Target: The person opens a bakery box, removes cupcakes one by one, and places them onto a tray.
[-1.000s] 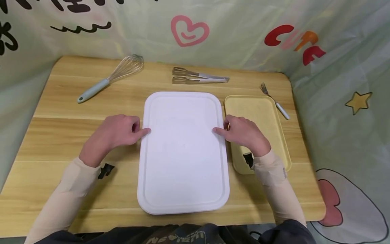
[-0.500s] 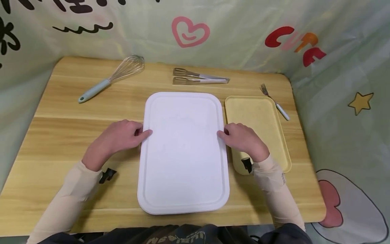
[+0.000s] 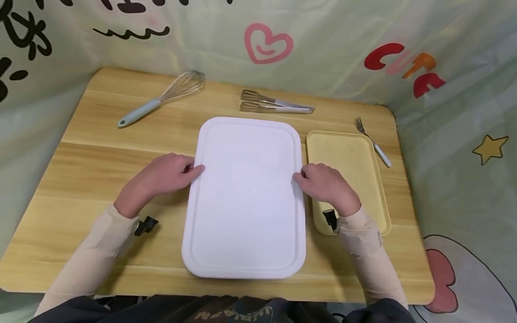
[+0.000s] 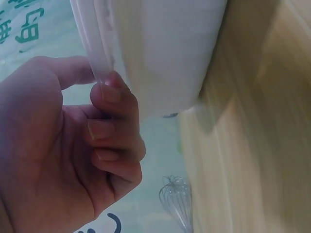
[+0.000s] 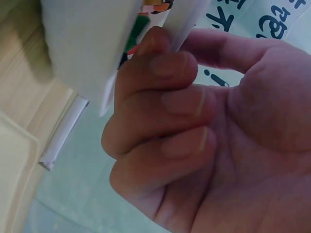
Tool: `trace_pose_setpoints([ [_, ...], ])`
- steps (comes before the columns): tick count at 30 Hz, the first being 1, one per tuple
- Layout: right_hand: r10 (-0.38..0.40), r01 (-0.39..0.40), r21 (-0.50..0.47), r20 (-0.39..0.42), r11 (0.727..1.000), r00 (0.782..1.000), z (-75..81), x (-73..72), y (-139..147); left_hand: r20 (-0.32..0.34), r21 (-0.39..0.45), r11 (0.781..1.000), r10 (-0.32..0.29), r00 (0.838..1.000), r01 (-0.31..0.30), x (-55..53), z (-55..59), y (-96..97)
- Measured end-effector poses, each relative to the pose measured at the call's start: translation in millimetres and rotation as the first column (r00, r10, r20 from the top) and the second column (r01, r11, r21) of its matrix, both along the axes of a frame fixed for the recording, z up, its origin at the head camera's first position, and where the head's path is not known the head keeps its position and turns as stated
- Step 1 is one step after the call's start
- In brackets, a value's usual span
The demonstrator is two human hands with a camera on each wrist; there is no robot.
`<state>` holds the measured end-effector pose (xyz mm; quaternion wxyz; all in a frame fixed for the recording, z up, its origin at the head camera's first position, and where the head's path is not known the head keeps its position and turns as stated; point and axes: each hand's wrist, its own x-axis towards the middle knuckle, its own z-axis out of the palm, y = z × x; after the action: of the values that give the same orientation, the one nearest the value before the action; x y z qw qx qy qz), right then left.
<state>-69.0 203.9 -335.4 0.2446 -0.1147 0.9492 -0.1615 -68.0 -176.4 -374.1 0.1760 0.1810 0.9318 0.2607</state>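
Observation:
A white rectangular lid with rounded corners lies over a white box in front of me. My left hand pinches the lid's left rim, thumb on top and curled fingers beneath. On the opposite rim my right hand holds the lid the same way. In the right wrist view a gap shows between the lid and the wall of the box. Small coloured things, green, red and orange, peek through it; their kind cannot be made out.
A yellow tray lies right of the box, partly under my right arm. Beyond it is a fork. Tongs lie behind the box, and a whisk rests at the back left of the wooden table.
Both hands have closed in on the lid's side rims, and the fingers now grip underneath. The head view has turned slightly. Whisk, tongs, tray and fork stay where they were on the table.

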Motion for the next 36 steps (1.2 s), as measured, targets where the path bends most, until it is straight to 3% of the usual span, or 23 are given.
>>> trace_pose_setpoints([
  [13,0.113,-0.114,-0.010,-0.062,0.993,0.992,19.7,-47.6,-28,0.025,-0.005,0.994,0.109,0.994,-0.109,-3.1,26.7,-27.8],
  [21,0.175,-0.176,-0.003,-0.092,0.984,0.980,38.0,-88.0,-63,0.134,-0.026,0.986,0.168,0.977,-0.166,-5.0,40.6,-54.1],
  [27,0.186,-0.189,-0.039,-0.070,0.981,0.980,45.7,-105.6,-91,0.171,-0.014,0.982,0.186,0.967,-0.187,-10.3,39.7,-73.5],
  [36,0.267,-0.265,0.045,-0.036,0.963,0.963,42.0,-128.0,-132,0.233,0.011,0.970,0.233,0.944,-0.242,-11.2,36.4,-103.3],
])
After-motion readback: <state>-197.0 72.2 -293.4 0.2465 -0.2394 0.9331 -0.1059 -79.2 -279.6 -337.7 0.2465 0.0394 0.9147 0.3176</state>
